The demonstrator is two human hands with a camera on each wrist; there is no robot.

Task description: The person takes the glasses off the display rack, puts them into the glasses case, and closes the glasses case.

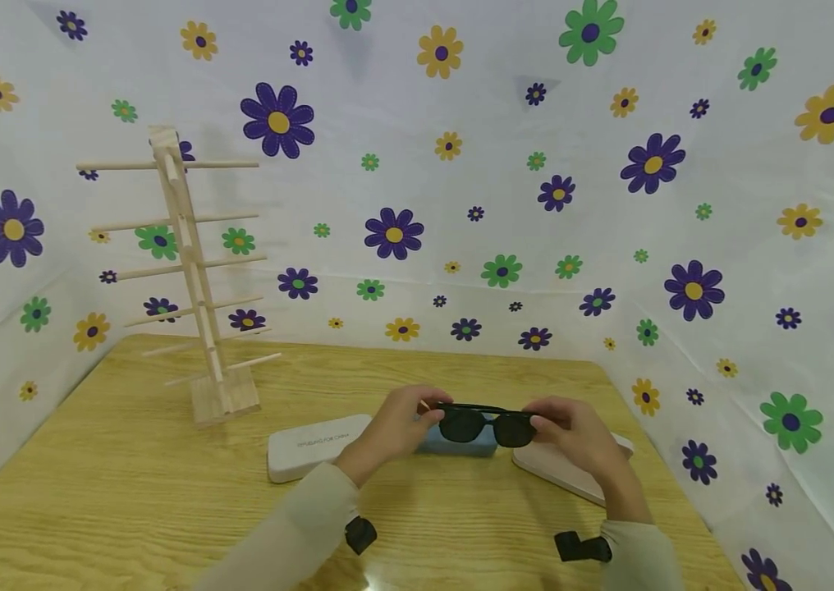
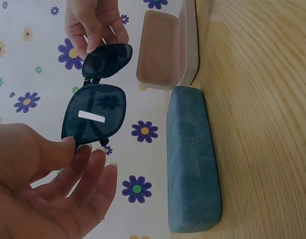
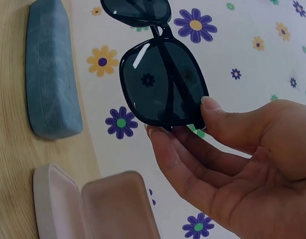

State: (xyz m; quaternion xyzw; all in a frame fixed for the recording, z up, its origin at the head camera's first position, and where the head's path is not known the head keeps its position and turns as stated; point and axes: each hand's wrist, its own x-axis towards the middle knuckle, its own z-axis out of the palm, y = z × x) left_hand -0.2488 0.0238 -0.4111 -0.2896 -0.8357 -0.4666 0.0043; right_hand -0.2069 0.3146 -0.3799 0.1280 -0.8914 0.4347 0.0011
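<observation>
A pair of black sunglasses (image 1: 464,425) with dark lenses is held up above the table between both hands. My left hand (image 1: 396,423) pinches one outer corner of the frame between thumb and fingers. At the opposite corner my right hand (image 1: 575,428) pinches the frame the same way. Behind the lenses the temple arms show folded in the right wrist view. Below and behind the sunglasses lies a blue glasses case (image 2: 192,159), closed. A pale case with a pinkish lining (image 3: 63,204) lies open near the right hand.
Left of the blue case lies a white glasses case (image 1: 313,443) with lettering on its lid. A wooden display rack (image 1: 195,287) with several crossing pegs stands at the back left of the wooden table (image 1: 129,492). Flower-printed cloth (image 1: 402,189) hangs around the table.
</observation>
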